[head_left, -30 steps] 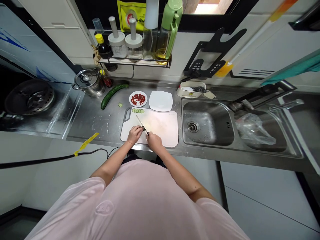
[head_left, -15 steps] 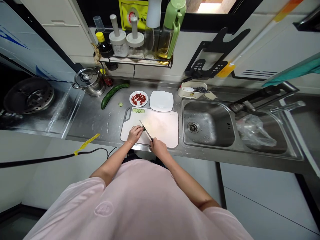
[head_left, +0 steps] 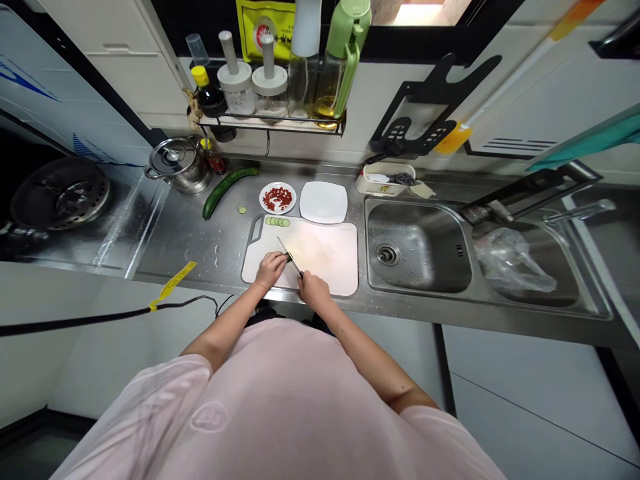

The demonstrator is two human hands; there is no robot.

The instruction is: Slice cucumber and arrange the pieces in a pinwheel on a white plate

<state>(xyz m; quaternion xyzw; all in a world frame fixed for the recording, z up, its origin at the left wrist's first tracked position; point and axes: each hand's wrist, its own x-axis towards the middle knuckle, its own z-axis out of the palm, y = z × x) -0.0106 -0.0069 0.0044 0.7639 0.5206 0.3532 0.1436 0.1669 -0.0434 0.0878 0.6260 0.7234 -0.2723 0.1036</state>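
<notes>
Over by the sink, a steel bench [head_left: 195, 247] runs along the wall, and the person stands against it in a pink shirt [head_left: 300, 400]; its oval chest emblem [head_left: 209, 417] has raised letters I can't make out for sure. On the left, a pale panel [head_left: 30, 113] carries blue print, too cut off to read. A white cutting board [head_left: 325, 253] lies in front of the person. Up on the shelf, a yellow packet [head_left: 267, 27] shows a red round logo and dark lettering too small to read. A whole cucumber [head_left: 221, 189] lies beyond the board, to its left. The right hand [head_left: 315, 290] is closed round the handle of a knife [head_left: 296, 266]. The left hand [head_left: 271, 269] pinches a small green piece [head_left: 289, 257] over the board, right by the blade. A yellow tag [head_left: 175, 281] on a cable bears tiny, unreadable print. Cucumber slices [head_left: 277, 221] line the board's far edge.
</notes>
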